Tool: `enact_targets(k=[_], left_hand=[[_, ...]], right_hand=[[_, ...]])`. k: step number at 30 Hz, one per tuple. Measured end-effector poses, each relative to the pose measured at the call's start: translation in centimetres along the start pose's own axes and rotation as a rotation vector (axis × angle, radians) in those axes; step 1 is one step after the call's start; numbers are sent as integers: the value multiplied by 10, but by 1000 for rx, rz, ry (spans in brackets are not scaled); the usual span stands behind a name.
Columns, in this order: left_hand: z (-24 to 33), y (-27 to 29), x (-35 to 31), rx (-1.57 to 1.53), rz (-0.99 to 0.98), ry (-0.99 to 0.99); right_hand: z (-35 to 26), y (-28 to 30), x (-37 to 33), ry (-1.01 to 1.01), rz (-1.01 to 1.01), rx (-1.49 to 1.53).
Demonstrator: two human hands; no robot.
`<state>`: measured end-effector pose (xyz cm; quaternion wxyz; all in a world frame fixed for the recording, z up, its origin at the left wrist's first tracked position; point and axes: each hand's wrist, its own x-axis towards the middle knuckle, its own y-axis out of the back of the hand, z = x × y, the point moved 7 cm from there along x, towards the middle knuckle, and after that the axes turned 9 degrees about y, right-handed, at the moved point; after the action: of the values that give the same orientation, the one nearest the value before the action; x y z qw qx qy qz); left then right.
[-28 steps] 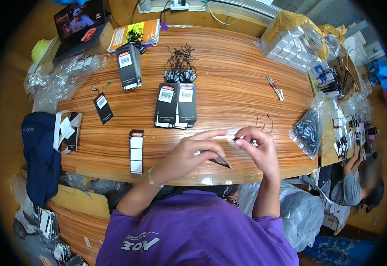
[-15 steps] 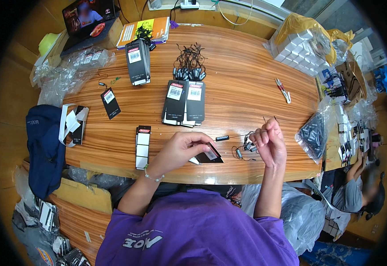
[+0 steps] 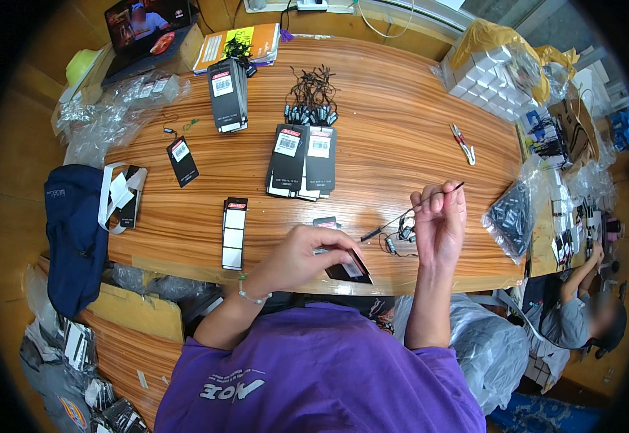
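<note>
Near the table's front edge, my left hand (image 3: 311, 254) pinches a dark hang tag (image 3: 350, 270) that bears a pale sticker. My right hand (image 3: 438, 216), raised to its right, holds a black string (image 3: 401, 217) between thumb and fingers. A small black toggle (image 3: 371, 234) hangs along the string, between the two hands. Another tag (image 3: 324, 222) lies on the table just beyond my left hand, which partly covers it. A few loose strings with toggles (image 3: 391, 245) lie beside my right wrist. Left of my left hand stands a narrow stack of white-panelled tags (image 3: 234, 234).
Strung tag stacks (image 3: 302, 166) lie mid-table, with another stack (image 3: 228, 97) farther left and a single tag (image 3: 182, 162). Pliers (image 3: 462, 144) lie to the right, near a plastic bag of black pieces (image 3: 511, 224). White boxes (image 3: 484, 79) stand far right; a co-worker (image 3: 581, 310) sits beyond.
My right hand has tilted and drawn the string up, so the toggle now hangs at a slant. The tag in my left hand has shifted slightly right, uncovering another tag behind it.
</note>
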<state>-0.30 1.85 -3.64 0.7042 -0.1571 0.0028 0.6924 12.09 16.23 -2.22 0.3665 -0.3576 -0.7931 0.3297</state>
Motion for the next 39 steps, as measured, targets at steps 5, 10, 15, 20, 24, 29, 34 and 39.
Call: enact_targets(k=[5,10,15,20,24,29,34,39], left_hand=[[15,54,-9,-59,470,-291],[21,64,-14,-153,536,-318],[28,63,-17,-93,601,-371],[31,60,-17,-82,614,-365],[31,57,-15,-68,613,-352],[30,55,-15,8,611,-272],[40,48,-19,172,657,-337],[49,38,-19,255,609,-348]], right_hand=[[7,-42,8,-15,119,-151],[32,-56,-8,-142,-42,-514],[50,-73,-13,-89,-157,-1138],[55,-90,-7,143,-331,-1384],[56,-96,-6,192,-363,-1389],[58,-95,-5,178,-363,-1372],[67,-70,-8,-73,-163,-1062],[77,-52,-13,-276,7,-718]])
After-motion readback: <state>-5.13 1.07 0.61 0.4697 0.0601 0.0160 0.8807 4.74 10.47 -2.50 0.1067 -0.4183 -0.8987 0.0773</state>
